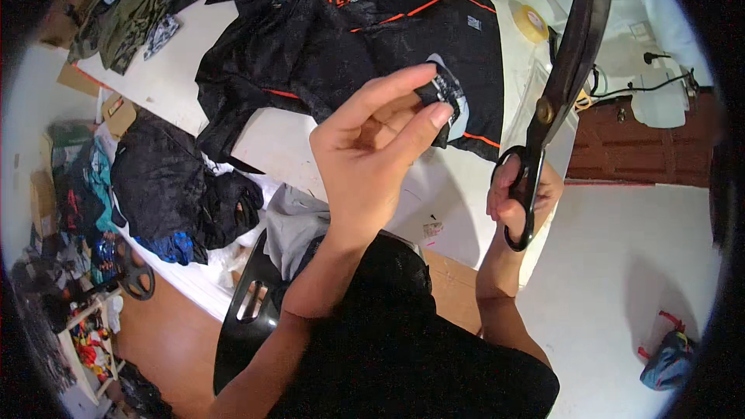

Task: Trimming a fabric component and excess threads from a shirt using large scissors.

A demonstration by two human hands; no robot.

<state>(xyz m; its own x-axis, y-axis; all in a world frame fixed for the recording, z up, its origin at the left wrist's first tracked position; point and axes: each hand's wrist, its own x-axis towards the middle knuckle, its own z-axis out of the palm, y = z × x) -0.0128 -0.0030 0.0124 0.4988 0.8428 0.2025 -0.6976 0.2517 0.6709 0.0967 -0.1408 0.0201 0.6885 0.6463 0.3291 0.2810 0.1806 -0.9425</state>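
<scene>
Between thumb and fingertips, my left hand (pixel 357 147) pinches a small black and pale blue-grey strip (pixel 459 116), raised over the table; it looks like a piece of fabric or a label, but its kind is unclear. Large dark scissors (pixel 545 111) point upward in my right hand (pixel 550 186), which has its fingers through the handle loops. The blades look nearly closed. Behind the strip, a black garment (pixel 388 43) with orange-red piping lies spread on the white table (pixel 268 140), partly bunched at its left.
A roll of yellowish tape (pixel 531 23) sits near the table's right edge. Camouflage cloth (pixel 128 19) lies at the far left, above a heap of dark clothes (pixel 159 178). Grey cloth (pixel 291 221) hangs by a black chair (pixel 237 341). A bag (pixel 669 361) rests on the floor, right.
</scene>
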